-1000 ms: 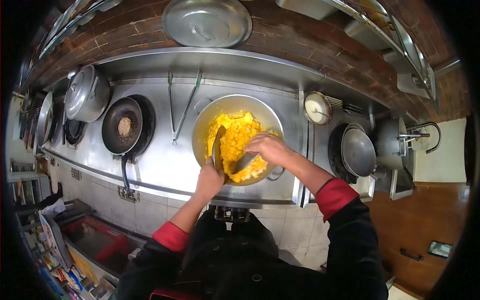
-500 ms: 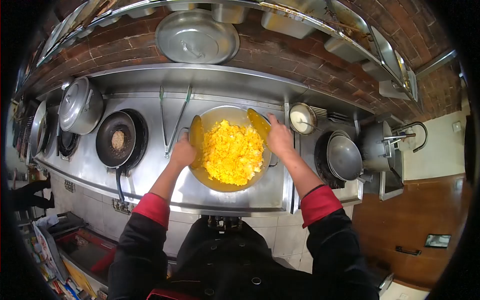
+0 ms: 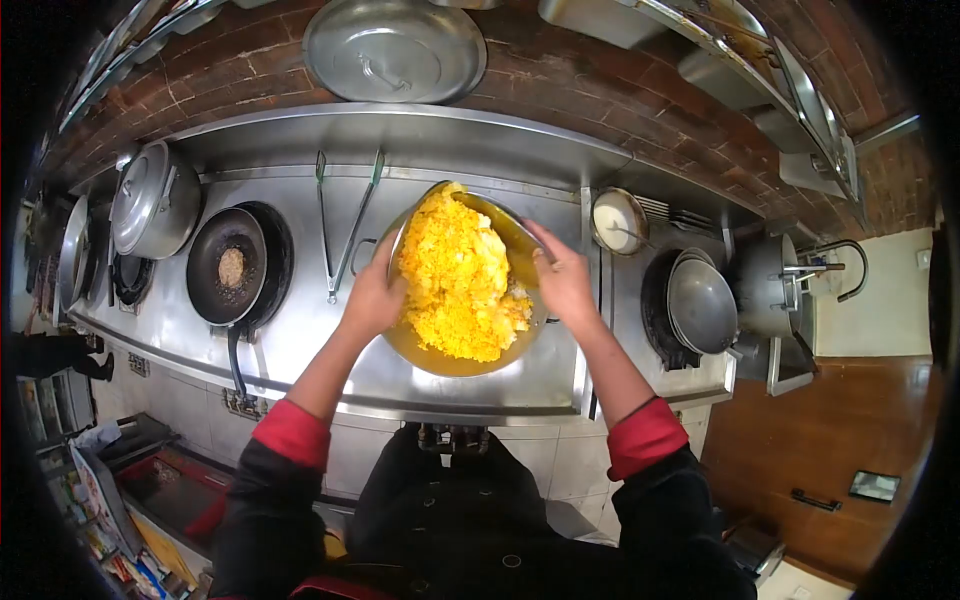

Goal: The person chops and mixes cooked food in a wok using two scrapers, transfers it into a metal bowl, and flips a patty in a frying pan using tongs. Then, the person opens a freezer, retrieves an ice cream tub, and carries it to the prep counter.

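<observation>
Forearms (image 3: 330, 367) outstretched, left hand (image 3: 378, 297) and right hand (image 3: 566, 288) apart, both curled.

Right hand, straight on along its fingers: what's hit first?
The curved metal dish at the right hand's fingertips, apparently already gripped; beyond it, likely the steel back panel, though depth is unclear.

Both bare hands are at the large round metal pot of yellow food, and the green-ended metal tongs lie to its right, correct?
Not quite: in the head view, the green-ended metal tongs lie left of the large round metal pot of yellow food. The rest stands.
</observation>
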Demonstrator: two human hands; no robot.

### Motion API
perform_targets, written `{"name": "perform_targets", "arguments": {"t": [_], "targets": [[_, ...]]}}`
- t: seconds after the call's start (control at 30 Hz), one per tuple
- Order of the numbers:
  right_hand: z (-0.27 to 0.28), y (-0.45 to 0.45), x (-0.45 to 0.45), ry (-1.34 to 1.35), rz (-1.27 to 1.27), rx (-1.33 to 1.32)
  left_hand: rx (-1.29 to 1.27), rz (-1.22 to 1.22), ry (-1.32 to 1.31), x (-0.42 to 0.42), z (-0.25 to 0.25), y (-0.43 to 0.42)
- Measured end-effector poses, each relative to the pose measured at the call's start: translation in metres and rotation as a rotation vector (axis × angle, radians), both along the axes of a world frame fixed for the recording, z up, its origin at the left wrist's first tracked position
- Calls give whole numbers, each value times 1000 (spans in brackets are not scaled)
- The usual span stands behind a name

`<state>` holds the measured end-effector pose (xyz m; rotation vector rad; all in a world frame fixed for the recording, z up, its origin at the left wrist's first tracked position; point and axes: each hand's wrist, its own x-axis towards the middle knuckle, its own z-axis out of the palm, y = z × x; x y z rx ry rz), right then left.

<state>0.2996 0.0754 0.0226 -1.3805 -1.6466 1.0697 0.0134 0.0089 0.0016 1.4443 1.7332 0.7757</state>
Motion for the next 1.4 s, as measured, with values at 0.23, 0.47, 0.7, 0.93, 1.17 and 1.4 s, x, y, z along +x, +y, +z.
{"name": "perform_targets", "arguments": {"t": [0.23, 0.47, 0.7, 0.93, 1.17, 1.4], "targets": [[26, -16, 19, -77, 30, 45, 335, -174, 152, 5, -17, -26], [1, -21, -5, -527, 198, 34, 350, -234, 219, 6, -25, -23], [-27, -38, -21, -634, 427, -37, 96, -353, 363, 15, 2, -2], [-96, -86, -40, -418, 390, 276, 115, -326, 335, 6, -72, -20], [-25, -45, -20, -392, 665, 303, -123, 24, 162, 57, -43, -77], [45, -9, 6, -445, 412, 104, 194, 88, 259, 12, 14, -65]]}}
